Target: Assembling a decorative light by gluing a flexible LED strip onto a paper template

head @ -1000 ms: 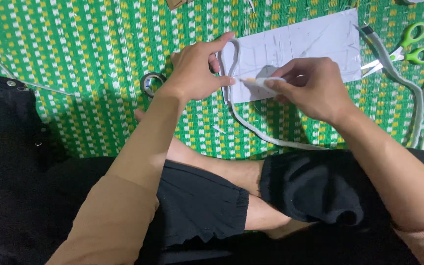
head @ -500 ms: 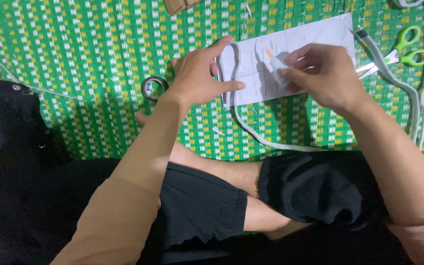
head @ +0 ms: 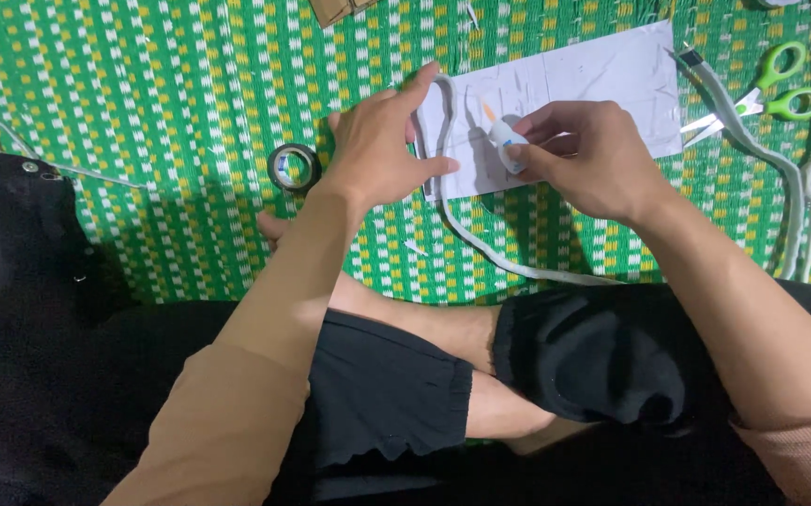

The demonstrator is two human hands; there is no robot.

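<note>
1. Glue tube, small and white with an orange tip, is pinched in the right hand over the white paper sheet, tip towards 11 o'clock.
2. Left hand lies spread flat, pressing the grey strap at the sheet's 9 o'clock edge so it stays put.
3. Tape roll sits further at 9 o'clock, green scissors at 3 o'clock.
4. All rests on a green woven mat.

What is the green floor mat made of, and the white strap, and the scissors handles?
The mat looks like woven plastic or straw: its green, white and yellow checks show a weave. The white strap by the left hand seems soft, flat fabric or rubber; it bends in loops. The scissors have smooth green handles, likely plastic.
</note>
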